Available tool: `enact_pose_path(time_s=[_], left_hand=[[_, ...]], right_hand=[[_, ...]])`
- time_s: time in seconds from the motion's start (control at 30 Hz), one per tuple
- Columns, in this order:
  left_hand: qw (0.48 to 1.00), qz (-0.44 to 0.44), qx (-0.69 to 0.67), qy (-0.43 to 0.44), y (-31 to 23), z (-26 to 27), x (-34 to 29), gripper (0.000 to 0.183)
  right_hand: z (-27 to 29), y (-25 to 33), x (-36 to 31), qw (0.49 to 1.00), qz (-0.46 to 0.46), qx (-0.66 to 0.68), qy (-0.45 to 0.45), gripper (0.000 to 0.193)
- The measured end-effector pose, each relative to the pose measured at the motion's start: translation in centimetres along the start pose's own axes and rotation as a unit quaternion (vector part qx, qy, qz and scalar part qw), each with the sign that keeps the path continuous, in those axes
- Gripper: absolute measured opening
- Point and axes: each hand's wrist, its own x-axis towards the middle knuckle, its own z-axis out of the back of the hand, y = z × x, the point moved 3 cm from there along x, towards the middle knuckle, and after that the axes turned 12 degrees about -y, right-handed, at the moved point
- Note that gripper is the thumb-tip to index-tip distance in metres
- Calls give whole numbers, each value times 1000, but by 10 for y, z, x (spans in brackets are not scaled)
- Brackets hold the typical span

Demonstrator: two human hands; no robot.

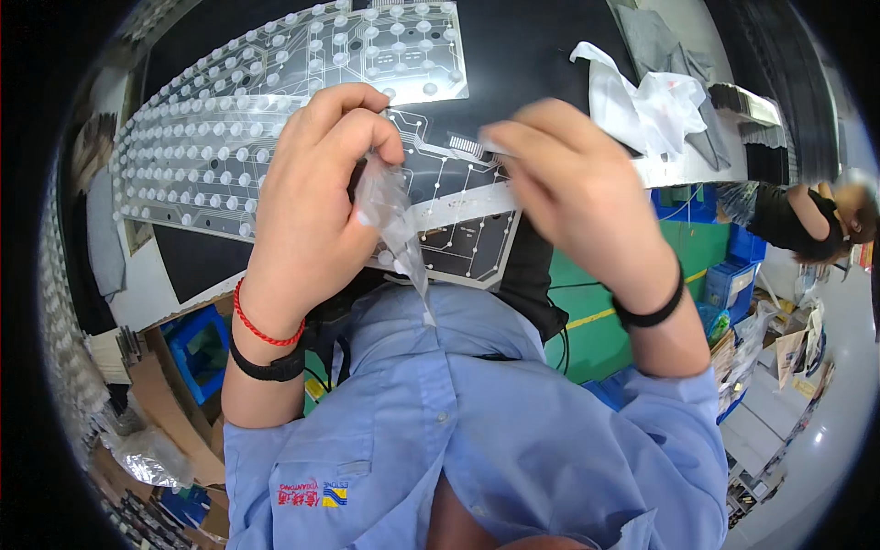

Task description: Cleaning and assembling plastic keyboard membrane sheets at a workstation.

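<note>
The left hand [316, 197] pinches a crumpled strip of clear film [390, 215] between thumb and fingers. The right hand [573, 183], blurred, pinches the edge of a clear printed sheet [458, 234] near its connector tab. The film looks partly peeled, its tail hanging free toward the blue shirt [477, 431]. A dotted sheet [238, 137] lies far left on the black table [532, 55], white gloves [642, 101] far right. Boxes crowd the green floor [605, 321] below.

We see a black worktop [541, 37]. A clear dome sheet [275, 101] lies across its left half, a circuit membrane [458, 229] at the near edge, and crumpled white plastic [642, 101] toward the right edge.
</note>
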Motion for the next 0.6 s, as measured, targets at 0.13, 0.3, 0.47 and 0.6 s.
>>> enact_pose_path(time_s=[0.13,0.3,0.47,0.6], left_hand=[[1000,-16,16,-14,-2,-1,2,18],[1000,-6,2,2,0,2,0,15],[1000,9,-5,7,1,1,-2,15],[1000,0,1,7,1,2,0,16]], right_hand=[[15,-3,1,1000,-10,13,-9,23],[-10,11,14,998,57,-5,16,29],[25,-6,4,998,-33,-16,53,27],[-1,9,13,999,2,44,22,24]])
